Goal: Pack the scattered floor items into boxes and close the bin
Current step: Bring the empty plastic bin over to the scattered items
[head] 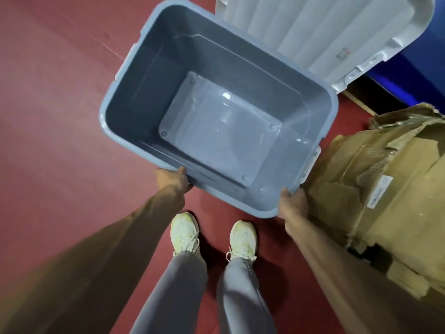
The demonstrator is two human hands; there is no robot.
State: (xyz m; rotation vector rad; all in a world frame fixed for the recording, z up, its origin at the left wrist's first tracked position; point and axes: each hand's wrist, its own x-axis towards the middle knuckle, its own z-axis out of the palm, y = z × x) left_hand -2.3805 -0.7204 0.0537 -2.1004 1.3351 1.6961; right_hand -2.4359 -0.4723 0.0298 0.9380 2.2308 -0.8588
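A large grey-blue plastic bin (115, 92) fills the middle of the view, open at the top with nothing inside it. My left hand (172, 178) grips its near rim at the left corner. My right hand (293, 203) grips the near rim at the right corner, fingers curled under the edge. The bin's white ribbed lid (320, 32) stands open behind it at the upper right.
A torn, crumpled cardboard box (390, 189) sits against the bin's right side. A blue object (414, 75) lies behind the lid. Red floor (53, 116) stretches to the left. My two feet in pale shoes (184, 233) stand just below the bin.
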